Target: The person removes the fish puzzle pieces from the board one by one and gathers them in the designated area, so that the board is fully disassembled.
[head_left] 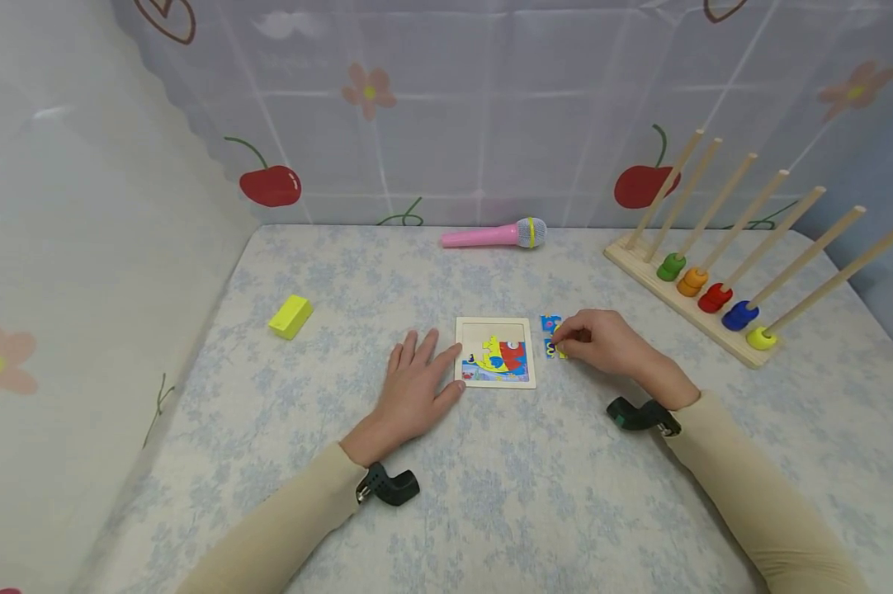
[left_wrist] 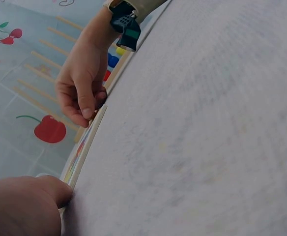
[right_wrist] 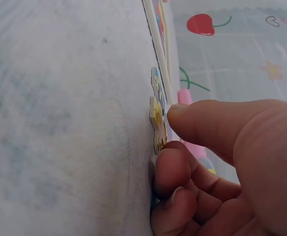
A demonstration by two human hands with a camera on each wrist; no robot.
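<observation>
Floral table [head_left: 357, 285]: puzzle tray [head_left: 495, 384] part-filled, pieces [head_left: 550, 322] remain to its right; left hand [head_left: 414, 389] spread alongside; right hand [head_left: 610, 342], grip unclear.

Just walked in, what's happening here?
Someone is working on a small jigsaw. Their left hand rests with fingers touching the left side of the wooden puzzle tray. Their right hand is at the loose pieces just right of the tray; whether it has gripped one isn't clear. Fitted pieces fill part of the tray, with the top still bare. A pink microphone, yellow block and peg rack sit apart from both hands.
</observation>
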